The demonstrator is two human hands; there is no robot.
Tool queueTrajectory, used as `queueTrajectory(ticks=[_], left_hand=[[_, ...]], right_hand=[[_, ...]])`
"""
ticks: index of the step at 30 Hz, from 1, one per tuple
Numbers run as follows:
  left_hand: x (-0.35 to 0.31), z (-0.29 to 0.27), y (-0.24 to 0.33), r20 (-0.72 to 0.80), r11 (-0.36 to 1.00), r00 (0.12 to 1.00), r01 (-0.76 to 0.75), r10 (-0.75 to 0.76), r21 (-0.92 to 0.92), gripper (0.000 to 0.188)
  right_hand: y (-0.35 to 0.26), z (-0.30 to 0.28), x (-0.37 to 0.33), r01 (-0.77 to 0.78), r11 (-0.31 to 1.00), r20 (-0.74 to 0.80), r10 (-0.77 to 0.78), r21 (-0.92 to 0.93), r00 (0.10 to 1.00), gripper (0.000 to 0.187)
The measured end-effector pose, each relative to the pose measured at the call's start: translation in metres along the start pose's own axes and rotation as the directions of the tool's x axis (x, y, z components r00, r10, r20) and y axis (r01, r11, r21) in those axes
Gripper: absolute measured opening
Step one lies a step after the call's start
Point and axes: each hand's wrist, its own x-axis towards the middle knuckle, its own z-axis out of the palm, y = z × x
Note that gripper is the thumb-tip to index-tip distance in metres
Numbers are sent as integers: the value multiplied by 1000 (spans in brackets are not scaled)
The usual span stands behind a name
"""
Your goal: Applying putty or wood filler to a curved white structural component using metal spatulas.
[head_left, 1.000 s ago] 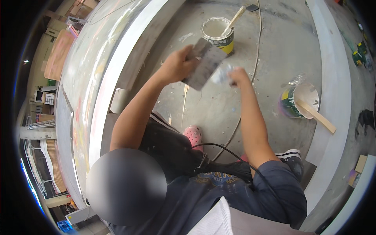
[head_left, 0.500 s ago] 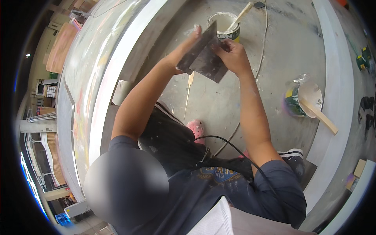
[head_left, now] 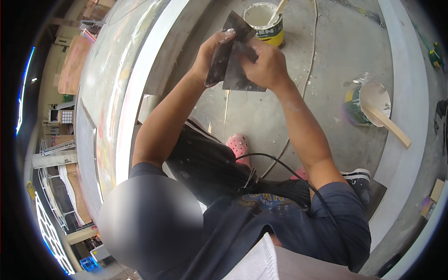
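In my left hand (head_left: 208,53) is a dark, flat scraper blade (head_left: 218,66), tilted up with my thumb over its edge. White residue marks that thumb. My right hand (head_left: 268,65) grips a second dark scraper (head_left: 237,78), its fingers and thumb pressed on the flat face. Side by side, the two blades overlap or meet along their inner edges; whether they touch is hard to tell. Just beyond my right hand stands a yellow and black bucket (head_left: 271,36) with a whitish coating on its rim and a stick (head_left: 278,11) in it.
To the right, a tilted green and yellow bucket (head_left: 352,109) holds a wooden stick (head_left: 389,128). A grey cable (head_left: 311,60) crosses the floor. Long white boards (head_left: 140,65) run along both sides. Below my hands are a pink clog (head_left: 239,144) and a black cord (head_left: 280,158).
Both scrapers have turned: the right-hand one now hangs with its lower edge nearly level, and the left-hand one stands steeper. My right hand has shifted slightly left and down.
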Motion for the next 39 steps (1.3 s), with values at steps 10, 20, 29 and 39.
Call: queueTrajectory(ticks=[10, 20, 29, 39], left_hand=[[-1, -7, -8, 137, 995, 990, -45, 33, 86, 61], [-9, 23, -2, 240, 762, 846, -533, 476, 368, 68], [-1, 25, -6, 195, 714, 790, -610, 581, 342, 97], [-4, 19, -25, 455, 211, 638, -695, 621, 687, 56]], right_hand=[[-8, 2, -5, -62, 948, 214, -7, 312, 977, 21], [-23, -13, 5, -54, 956, 69, 36, 288, 997, 21], [-54, -14, -9, -528, 370, 420, 336, 765, 843, 16], [-47, -30, 4, -342, 9, 317, 356, 940, 879, 19]])
